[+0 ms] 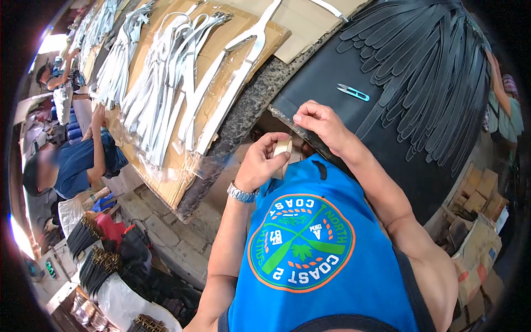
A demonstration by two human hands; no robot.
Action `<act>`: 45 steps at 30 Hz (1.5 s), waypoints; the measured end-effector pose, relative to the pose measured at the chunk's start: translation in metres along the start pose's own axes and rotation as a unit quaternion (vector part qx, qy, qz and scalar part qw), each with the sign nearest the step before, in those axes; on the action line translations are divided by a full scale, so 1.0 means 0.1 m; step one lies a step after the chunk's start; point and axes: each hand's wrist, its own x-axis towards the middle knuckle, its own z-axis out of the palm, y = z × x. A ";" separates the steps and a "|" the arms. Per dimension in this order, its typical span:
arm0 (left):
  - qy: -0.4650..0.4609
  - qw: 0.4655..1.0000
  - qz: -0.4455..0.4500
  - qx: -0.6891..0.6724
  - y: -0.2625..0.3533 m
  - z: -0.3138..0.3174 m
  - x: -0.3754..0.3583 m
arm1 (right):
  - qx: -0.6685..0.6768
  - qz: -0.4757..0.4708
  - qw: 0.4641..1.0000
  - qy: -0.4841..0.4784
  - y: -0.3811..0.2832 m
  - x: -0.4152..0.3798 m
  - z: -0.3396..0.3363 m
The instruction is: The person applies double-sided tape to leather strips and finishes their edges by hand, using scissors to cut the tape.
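One pale roll in left hand

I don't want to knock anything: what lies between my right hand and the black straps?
In the head view, blue thread snips lie between your right hand and the black straps.

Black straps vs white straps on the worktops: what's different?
- Colour: black straps are dark throughout; white straps are pale.
- Layout: black straps spread as one broad fan, rounded ends outward; white straps lie in several loose bunches, some looped.
- Surface: black straps sit on a smooth black top; white straps are on brown cardboard.
Shared: both are long, narrow and heaped in numbers.
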 end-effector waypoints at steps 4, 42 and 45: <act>0.030 0.999 -0.008 0.034 -0.07 -0.03 0.08 | 0.008 -0.004 1.000 0.002 0.02 0.02 -0.02; 0.000 0.984 -0.169 -0.050 -0.35 -0.18 0.22 | -0.643 -0.071 0.720 0.252 0.88 0.12 -1.24; 0.007 0.986 -0.158 -0.044 -0.32 -0.17 0.18 | -0.653 -0.013 0.728 0.210 0.85 0.16 -1.30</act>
